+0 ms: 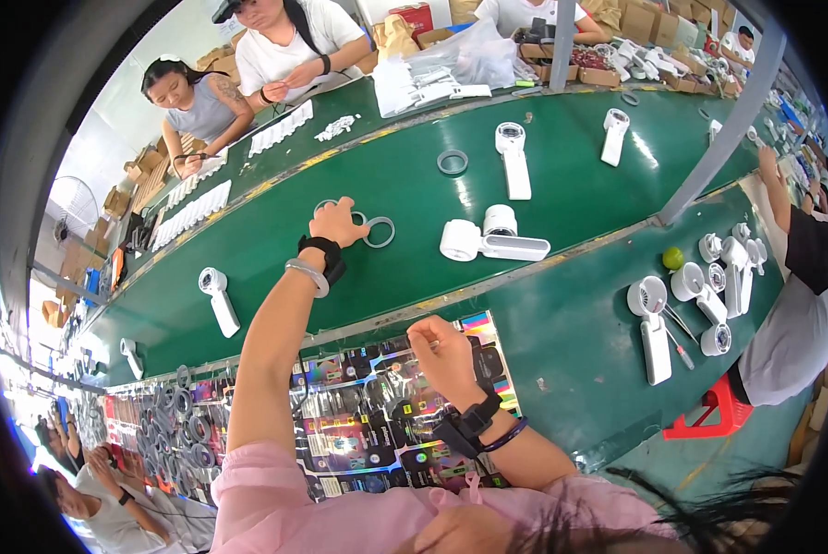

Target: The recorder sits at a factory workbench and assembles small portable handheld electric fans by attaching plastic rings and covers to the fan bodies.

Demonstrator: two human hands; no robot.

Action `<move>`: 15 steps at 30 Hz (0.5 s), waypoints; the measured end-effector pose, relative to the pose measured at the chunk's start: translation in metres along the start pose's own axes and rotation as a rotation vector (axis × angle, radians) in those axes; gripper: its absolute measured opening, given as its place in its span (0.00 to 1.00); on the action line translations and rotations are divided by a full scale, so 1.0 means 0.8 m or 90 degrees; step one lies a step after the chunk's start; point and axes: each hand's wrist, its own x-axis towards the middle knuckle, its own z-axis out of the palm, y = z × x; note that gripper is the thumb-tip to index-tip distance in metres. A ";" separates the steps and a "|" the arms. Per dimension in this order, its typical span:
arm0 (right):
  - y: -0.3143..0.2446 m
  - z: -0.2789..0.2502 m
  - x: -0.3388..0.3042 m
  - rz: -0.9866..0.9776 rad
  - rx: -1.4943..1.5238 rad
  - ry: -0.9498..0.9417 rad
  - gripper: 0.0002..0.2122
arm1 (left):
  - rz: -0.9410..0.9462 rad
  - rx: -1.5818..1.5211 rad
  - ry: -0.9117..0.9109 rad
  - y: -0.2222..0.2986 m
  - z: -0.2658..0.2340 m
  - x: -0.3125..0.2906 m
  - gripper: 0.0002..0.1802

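My left hand (338, 223) reaches over the green conveyor belt (404, 198), its fingers bent round grey rings. One grey ring (380, 233) shows beside its fingertips; others are partly hidden behind the hand. Closer to me, my right hand (446, 358) is loosely curled above printed sheets (358, 429), with nothing visible in it. Another grey ring (452, 162) lies farther along the belt. White handheld fans (513, 164) lie about the belt. To the right of my hands, a fan with a long handle (515, 246) rests against white round parts (460, 240).
A metal rail (414, 303) separates the belt from my green worktable (562, 369). Fan parts (655, 346), tweezers (680, 323) and a green fruit (673, 258) lie at right. Grey rings (178, 415) are heaped at left. A slanted post (723, 129) crosses the right. Co-workers sit around.
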 end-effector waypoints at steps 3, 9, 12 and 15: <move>0.004 0.000 0.000 -0.003 -0.005 0.005 0.04 | -0.009 0.017 -0.066 0.010 -0.010 0.002 0.36; 0.001 -0.001 0.000 0.008 -0.019 0.002 0.04 | 0.026 0.040 -0.064 0.011 0.005 -0.003 0.22; 0.003 -0.002 0.000 0.010 -0.005 0.004 0.04 | 0.037 0.053 0.025 0.018 0.023 -0.013 0.18; 0.008 -0.003 0.000 0.022 -0.009 0.002 0.04 | 0.020 0.025 0.111 0.023 0.040 -0.027 0.14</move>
